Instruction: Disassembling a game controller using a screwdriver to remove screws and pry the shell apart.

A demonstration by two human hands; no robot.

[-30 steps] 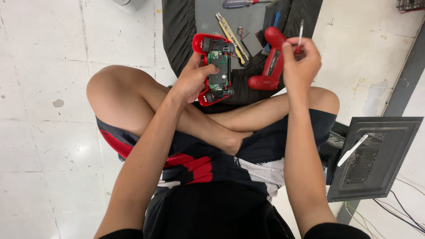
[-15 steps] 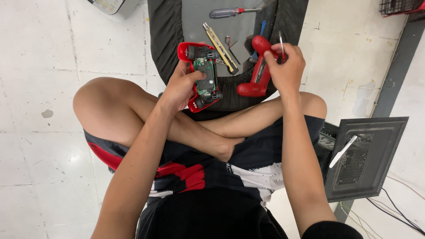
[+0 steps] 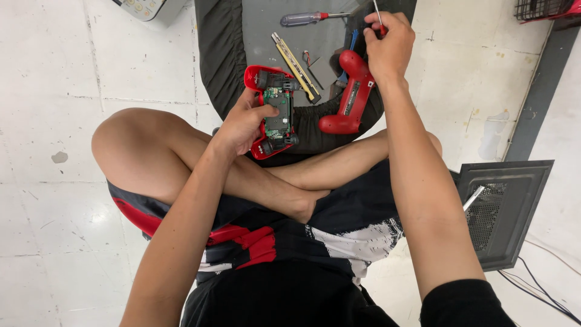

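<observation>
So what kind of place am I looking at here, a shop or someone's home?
Probably an informal repair spot on a floor, not a proper workshop. The person sits cross-legged on worn white floor tiles, tools like a screwdriver lie on a dark mat, and the left hand holds an opened red game controller.

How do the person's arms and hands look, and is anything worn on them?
Both forearms are bare. The left hand and the right hand have no gloves, and no rings or watch are visible. A black sleeve covers the right upper arm at the bottom edge of the picture.
</observation>
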